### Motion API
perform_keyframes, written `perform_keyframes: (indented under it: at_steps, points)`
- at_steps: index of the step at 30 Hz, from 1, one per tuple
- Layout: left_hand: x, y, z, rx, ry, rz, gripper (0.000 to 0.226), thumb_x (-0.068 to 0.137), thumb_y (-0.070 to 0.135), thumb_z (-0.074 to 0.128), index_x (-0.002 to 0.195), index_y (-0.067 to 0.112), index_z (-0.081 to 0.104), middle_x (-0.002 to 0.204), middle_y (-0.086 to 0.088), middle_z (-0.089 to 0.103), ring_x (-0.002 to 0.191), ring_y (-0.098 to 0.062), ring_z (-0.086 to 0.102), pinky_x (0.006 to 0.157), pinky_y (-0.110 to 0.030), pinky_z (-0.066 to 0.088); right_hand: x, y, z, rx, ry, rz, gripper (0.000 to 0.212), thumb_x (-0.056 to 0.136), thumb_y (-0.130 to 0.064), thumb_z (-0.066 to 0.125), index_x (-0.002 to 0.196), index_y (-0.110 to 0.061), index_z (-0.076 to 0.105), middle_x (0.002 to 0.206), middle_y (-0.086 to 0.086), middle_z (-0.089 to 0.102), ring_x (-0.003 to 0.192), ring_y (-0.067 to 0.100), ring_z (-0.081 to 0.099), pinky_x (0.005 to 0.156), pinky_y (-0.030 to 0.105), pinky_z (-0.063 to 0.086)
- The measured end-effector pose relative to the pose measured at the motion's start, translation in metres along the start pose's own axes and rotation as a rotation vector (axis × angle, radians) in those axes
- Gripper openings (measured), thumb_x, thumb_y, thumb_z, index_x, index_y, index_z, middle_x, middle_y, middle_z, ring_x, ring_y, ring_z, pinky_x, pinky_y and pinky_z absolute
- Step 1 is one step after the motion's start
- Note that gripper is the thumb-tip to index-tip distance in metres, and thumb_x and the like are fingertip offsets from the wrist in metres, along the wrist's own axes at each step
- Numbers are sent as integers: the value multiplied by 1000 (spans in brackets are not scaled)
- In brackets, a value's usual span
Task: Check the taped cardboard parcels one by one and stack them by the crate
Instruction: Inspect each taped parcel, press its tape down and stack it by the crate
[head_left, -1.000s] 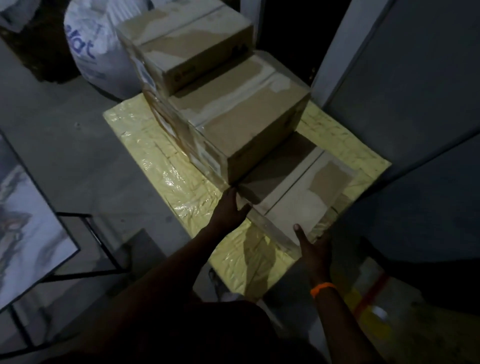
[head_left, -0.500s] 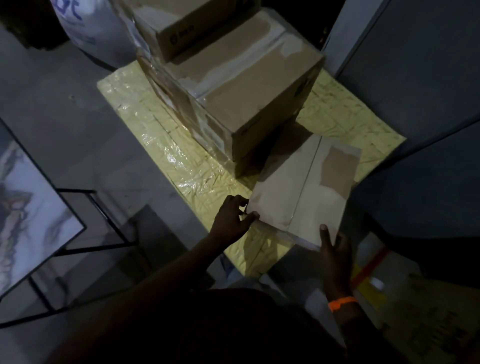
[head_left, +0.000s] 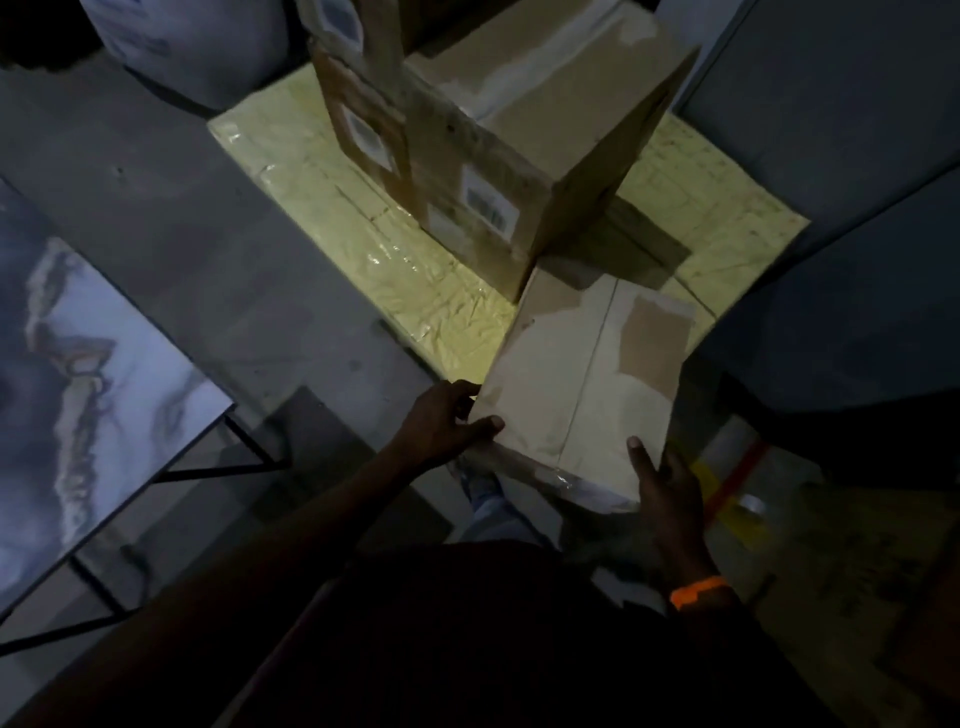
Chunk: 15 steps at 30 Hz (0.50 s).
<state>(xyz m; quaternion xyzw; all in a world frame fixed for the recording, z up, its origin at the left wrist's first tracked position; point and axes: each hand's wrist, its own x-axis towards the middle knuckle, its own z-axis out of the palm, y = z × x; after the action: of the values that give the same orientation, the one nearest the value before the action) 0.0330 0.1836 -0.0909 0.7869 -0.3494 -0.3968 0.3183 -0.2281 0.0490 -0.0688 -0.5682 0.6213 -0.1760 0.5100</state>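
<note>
Head view. Lower centre: one parcel (head_left: 587, 374), taped along its top seam with a bare brown patch toward its right edge, is held between two hands. The left hand (head_left: 441, 421) grips the near left corner, thumb laid on the top face and fingers curled round the side. The right hand (head_left: 665, 488), with an orange wristband (head_left: 698, 592), clamps the near right corner, thumb on top and fingers down the side. The parcel's far end lies just beside the lower corner of the stack (head_left: 519, 156), which fills the upper centre and shows barcode labels (head_left: 488, 200). Whether that far end rests on the yellow sheet (head_left: 395, 244) cannot be told.

Upper left: a white sack (head_left: 197, 47). Left edge: a marbled panel (head_left: 78, 389) on a thin black frame. Right: large dark grey shapes, too dim to name as the crate.

Step in hand, as judged: one parcel is being handled for checking, not yet stacked. The next move seems to call for turning it to see the tape and faces, then setting it squarely with the others, keeping both corner grips firm.
</note>
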Motion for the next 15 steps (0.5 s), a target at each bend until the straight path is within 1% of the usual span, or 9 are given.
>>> perform_keyframes:
  at_steps: [1, 3, 5, 7, 9, 10, 11, 13, 15]
  points:
    - [-17, -7, -9, -44, 7, -9, 51, 87, 47, 76, 127, 18, 66, 110, 5, 63, 98, -11, 62, 79, -20, 49, -20, -2, 5, 16, 3, -10, 37, 99, -30, 67, 130, -9, 67, 126, 9, 70, 114, 27, 66, 91, 33, 55]
    - [-50, -25, -26, -215, 31, -54, 47, 83, 53, 78, 119, 25, 67, 118, 11, 66, 110, -9, 63, 91, -27, 53, -64, -9, 20, 35, 1, -47, 36, 101, -26, 65, 129, -4, 67, 123, 8, 71, 104, 20, 67, 79, 12, 54]
    - [-85, -42, -49, -352, 101, -82, 45, 76, 61, 79, 107, 30, 67, 117, 13, 70, 109, -8, 66, 91, -33, 57, -101, -17, 40, 37, -6, -79, 29, 101, -19, 65, 122, 0, 69, 111, 7, 72, 95, 15, 66, 67, 0, 46]
    - [-120, -60, -77, -390, 199, -105, 46, 74, 65, 78, 101, 29, 70, 105, 11, 74, 97, -7, 70, 82, -34, 59, -131, -24, 65, 38, -65, -119, 19, 100, -12, 65, 117, -5, 72, 97, -2, 72, 92, 15, 66, 67, 1, 45]
    - [-155, -73, -114, -408, 295, -121, 36, 81, 54, 79, 100, 24, 72, 95, 9, 75, 86, -4, 70, 72, -27, 55, -156, -36, 95, 43, -125, -182, 16, 99, -17, 67, 111, -10, 75, 96, -6, 77, 92, 9, 70, 80, 17, 55]
    - [-172, -82, -132, -431, 342, -129, 29, 84, 47, 79, 100, 22, 73, 92, 8, 76, 84, -3, 70, 69, -24, 54, -167, -43, 110, 32, -162, -221, 15, 98, -23, 69, 107, -13, 77, 97, -7, 79, 92, 6, 71, 83, 25, 57]
    - [-189, -89, -151, -452, 394, -138, 25, 86, 41, 78, 100, 22, 73, 91, 8, 76, 81, 0, 70, 65, -20, 52, -178, -51, 126, 17, -214, -259, 14, 97, -28, 69, 103, -17, 77, 96, -11, 79, 90, 5, 71, 82, 28, 57]
    - [-221, -107, -189, -454, 509, -133, 17, 89, 35, 77, 100, 23, 74, 89, 10, 75, 76, 6, 67, 57, -15, 50, -196, -68, 160, -27, -346, -342, 14, 96, -34, 70, 89, -22, 72, 82, -16, 75, 81, 6, 68, 76, 24, 53]
    - [-246, -129, -221, -467, 635, -115, 12, 91, 30, 75, 101, 24, 74, 90, 11, 76, 76, 6, 67, 60, -14, 51, -213, -85, 194, -47, -482, -421, 13, 94, -32, 68, 85, -24, 70, 76, -20, 71, 75, -2, 64, 72, 15, 48]
